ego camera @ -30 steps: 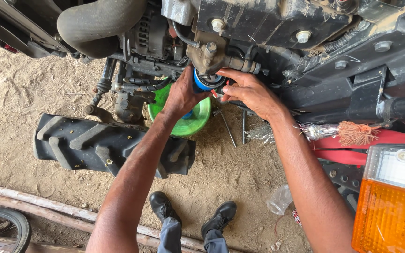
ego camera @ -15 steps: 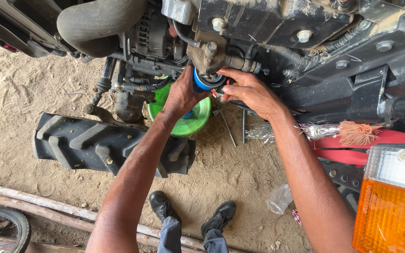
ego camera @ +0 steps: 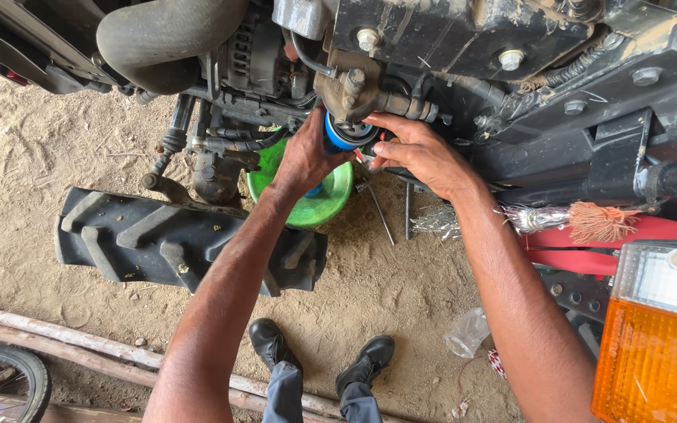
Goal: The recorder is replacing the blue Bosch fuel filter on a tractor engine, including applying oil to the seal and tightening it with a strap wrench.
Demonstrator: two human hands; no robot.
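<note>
A blue cylindrical filter (ego camera: 344, 137) hangs under a greasy metal mount (ego camera: 352, 90) on the underside of a tractor engine. My left hand (ego camera: 307, 153) wraps around the filter's left side and grips it. My right hand (ego camera: 417, 150) rests against the filter's right side, fingers curled toward it and touching its upper rim. Most of the filter body is hidden behind my left hand. Directly below on the sandy ground sits a green plastic basin (ego camera: 325, 200).
A lugged black tractor tyre (ego camera: 174, 243) lies left of my arms. Metal rods (ego camera: 381, 215) lie on the sand by the basin. An orange and white lamp (ego camera: 660, 337) is at lower right. My black shoes (ego camera: 319, 356), wooden poles (ego camera: 56, 337) and a bicycle wheel (ego camera: 1, 384) are below.
Both hands stay on the blue filter; my left hand has shifted slightly around it. Nothing else has moved.
</note>
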